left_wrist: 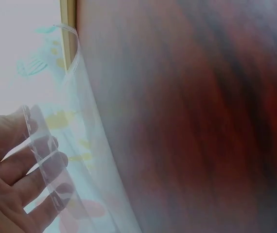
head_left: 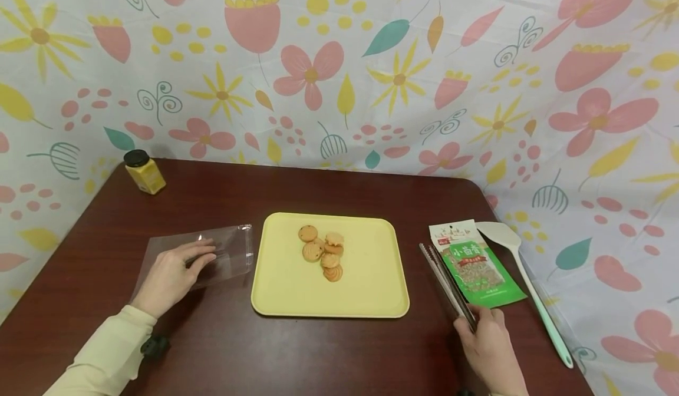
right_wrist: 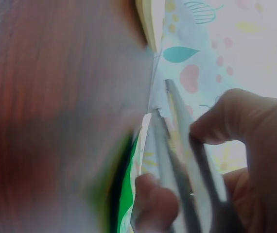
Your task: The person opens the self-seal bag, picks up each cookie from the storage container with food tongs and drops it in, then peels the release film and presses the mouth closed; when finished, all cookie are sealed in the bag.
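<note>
My left hand is at a clear plastic bag to the left of the yellow tray. In the left wrist view its loosely bent fingers are spread apart, the tips seen through the film. Whether they are inside or behind the bag I cannot tell. My right hand grips metal tongs, their serrated tips pointing away from me and slightly apart. Several round cookies lie in a cluster on the yellow tray. Nothing is between the tong tips.
A green and white seasoning packet lies just right of the tongs. Beyond it is a spatula with a pale green handle. A yellow jar with a black lid stands at the table's far left. A flowered cloth hangs behind.
</note>
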### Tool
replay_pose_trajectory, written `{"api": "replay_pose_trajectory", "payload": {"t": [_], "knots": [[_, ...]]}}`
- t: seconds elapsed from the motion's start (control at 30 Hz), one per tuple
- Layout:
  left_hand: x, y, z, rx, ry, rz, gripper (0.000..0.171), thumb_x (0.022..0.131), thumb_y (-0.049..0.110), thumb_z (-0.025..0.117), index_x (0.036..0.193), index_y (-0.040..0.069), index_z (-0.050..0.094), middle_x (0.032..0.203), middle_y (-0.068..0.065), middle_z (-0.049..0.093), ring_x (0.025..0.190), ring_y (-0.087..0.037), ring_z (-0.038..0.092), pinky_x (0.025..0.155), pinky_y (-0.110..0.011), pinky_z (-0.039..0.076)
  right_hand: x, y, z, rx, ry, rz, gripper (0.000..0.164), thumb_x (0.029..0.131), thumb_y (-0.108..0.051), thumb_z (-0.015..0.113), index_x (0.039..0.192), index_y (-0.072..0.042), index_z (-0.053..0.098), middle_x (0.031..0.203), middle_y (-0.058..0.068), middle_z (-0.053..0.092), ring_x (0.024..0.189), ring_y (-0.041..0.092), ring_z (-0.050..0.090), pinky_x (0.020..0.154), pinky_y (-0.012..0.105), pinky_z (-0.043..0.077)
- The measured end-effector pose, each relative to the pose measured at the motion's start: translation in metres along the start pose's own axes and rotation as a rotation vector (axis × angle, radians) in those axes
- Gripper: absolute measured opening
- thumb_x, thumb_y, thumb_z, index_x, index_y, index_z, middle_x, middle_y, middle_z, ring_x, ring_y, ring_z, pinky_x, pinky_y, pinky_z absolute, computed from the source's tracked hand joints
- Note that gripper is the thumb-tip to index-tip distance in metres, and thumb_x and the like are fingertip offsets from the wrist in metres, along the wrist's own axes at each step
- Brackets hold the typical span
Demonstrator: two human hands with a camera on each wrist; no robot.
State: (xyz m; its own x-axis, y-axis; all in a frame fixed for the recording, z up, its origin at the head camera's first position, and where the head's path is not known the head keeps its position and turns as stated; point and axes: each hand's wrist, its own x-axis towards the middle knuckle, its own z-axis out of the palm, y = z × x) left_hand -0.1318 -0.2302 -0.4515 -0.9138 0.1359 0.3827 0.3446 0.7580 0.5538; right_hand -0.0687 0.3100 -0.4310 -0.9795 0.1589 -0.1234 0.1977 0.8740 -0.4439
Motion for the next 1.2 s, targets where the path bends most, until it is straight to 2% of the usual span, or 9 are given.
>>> {"api": "replay_pose_trajectory", "payload": {"t": [0.17,0.3,0.43,0.57,0.67,0.8,0.93,1.2], "knots": [[0.0,0.0,-0.002,0.045,-0.015,0.011,0.024,0.085,0.002,0.073,0.108,-0.002,0.073,0.117,-0.02,0.067,0.107,-0.04,0.062,0.078,-0.055,0.054,0.001,-0.011,0.004,0.076,0.156,-0.063,0.046,0.1,-0.02,0.048,0.13,0.014,0.043,0.11,0.035,0.056,0.096,0.046,0.06,0.076,0.056,0.05],[0.0,-0.002,0.0,0.105,-0.005,0.062,0.026,0.082,0.003,0.075,0.108,-0.002,0.073,0.116,-0.019,0.067,0.107,-0.039,0.063,0.08,-0.055,0.053,0.004,-0.027,0.009,0.136,0.213,-0.165,0.043,0.102,-0.021,0.047,0.135,0.006,0.044,0.108,0.029,0.063,0.094,0.04,0.064,0.072,0.052,0.052],[0.0,-0.003,0.002,0.128,0.022,0.095,0.026,0.08,0.003,0.077,0.106,-0.001,0.074,0.114,-0.019,0.068,0.104,-0.038,0.065,0.08,-0.055,0.053,0.01,-0.042,0.013,0.163,0.174,-0.269,0.045,0.103,-0.027,0.049,0.139,-0.001,0.044,0.115,0.024,0.062,0.101,0.037,0.063,0.076,0.051,0.052],[0.001,-0.003,0.003,0.135,0.025,0.095,0.025,0.08,0.003,0.077,0.105,-0.001,0.074,0.112,-0.018,0.069,0.101,-0.037,0.066,0.078,-0.054,0.054,0.018,-0.052,0.019,0.161,0.087,-0.29,0.053,0.098,-0.042,0.056,0.139,-0.011,0.046,0.12,0.015,0.062,0.106,0.03,0.063,0.08,0.048,0.052],[0.001,-0.002,0.004,0.149,0.021,0.112,0.025,0.08,0.003,0.077,0.104,0.0,0.075,0.111,-0.017,0.07,0.099,-0.036,0.067,0.076,-0.053,0.055,0.023,-0.056,0.024,0.153,0.046,-0.311,0.056,0.092,-0.048,0.063,0.136,-0.015,0.051,0.12,0.008,0.063,0.102,0.022,0.064,0.079,0.042,0.053],[0.001,-0.003,0.006,0.167,0.017,0.141,0.026,0.079,0.004,0.078,0.104,0.0,0.075,0.111,-0.017,0.07,0.098,-0.035,0.068,0.075,-0.051,0.056,0.029,-0.059,0.029,0.154,0.043,-0.367,0.055,0.089,-0.049,0.067,0.131,-0.014,0.059,0.118,0.004,0.066,0.098,0.015,0.065,0.078,0.038,0.054],[0.002,-0.004,0.007,0.172,0.015,0.161,0.026,0.079,0.003,0.078,0.105,-0.001,0.074,0.11,-0.017,0.07,0.098,-0.035,0.068,0.077,-0.052,0.055,0.034,-0.063,0.031,0.136,0.039,-0.41,0.056,0.087,-0.051,0.067,0.129,-0.014,0.062,0.117,0.003,0.067,0.1,0.014,0.065,0.08,0.039,0.054],[0.002,-0.005,0.008,0.191,0.026,0.192,0.027,0.078,0.004,0.079,0.104,-0.001,0.074,0.108,-0.016,0.071,0.098,-0.034,0.068,0.08,-0.054,0.053,0.04,-0.071,0.031,0.127,-0.046,-0.417,0.056,0.088,-0.05,0.067,0.129,-0.012,0.062,0.115,0.003,0.067,0.1,0.016,0.065,0.083,0.041,0.054]]}}
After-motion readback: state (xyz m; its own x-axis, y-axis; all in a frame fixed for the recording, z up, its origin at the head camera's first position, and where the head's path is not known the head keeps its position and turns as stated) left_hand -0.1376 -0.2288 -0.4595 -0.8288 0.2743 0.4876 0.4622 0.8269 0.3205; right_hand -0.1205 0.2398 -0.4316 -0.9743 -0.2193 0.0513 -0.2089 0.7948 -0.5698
